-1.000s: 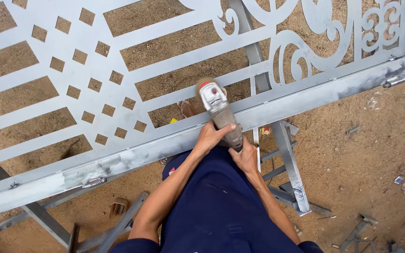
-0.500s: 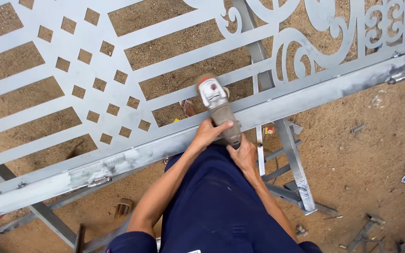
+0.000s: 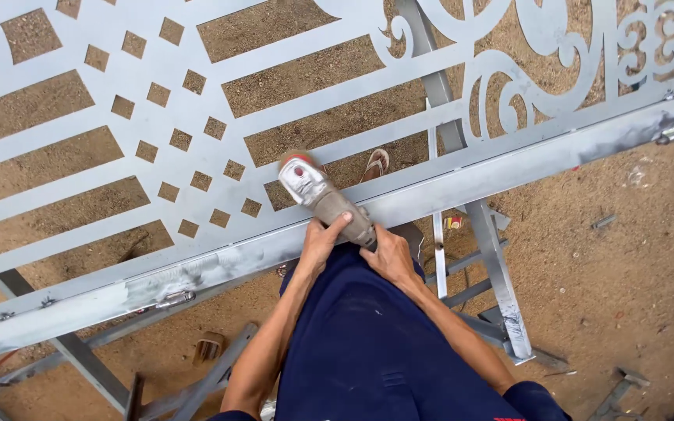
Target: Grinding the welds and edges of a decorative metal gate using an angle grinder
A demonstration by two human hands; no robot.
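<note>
Both my hands grip an angle grinder [image 3: 315,195] with a grey body and a red-and-white head. My left hand [image 3: 321,243] wraps the near part of its body from the left. On the rear of the handle sits my right hand [image 3: 388,256]. The grinder's head rests on a grey metal gate panel [image 3: 196,140] with square and slot cut-outs and scrollwork, just above the panel's thick frame bar [image 3: 462,183]. The panel lies flat on metal trestles. My dark blue clothing fills the lower middle of the view.
A trestle leg [image 3: 501,288] and crossbars stand to the right of my body, more steel legs [image 3: 79,362] at lower left. Hinge lugs [image 3: 173,298] stick up from the frame bar. A sandal [image 3: 376,164] lies on the sandy ground under the panel. Scrap bits litter the right.
The view has shifted, so the gate and grinder appear slightly further left. My hands keep the same hold on the grinder, which has slid a little left along the frame.
</note>
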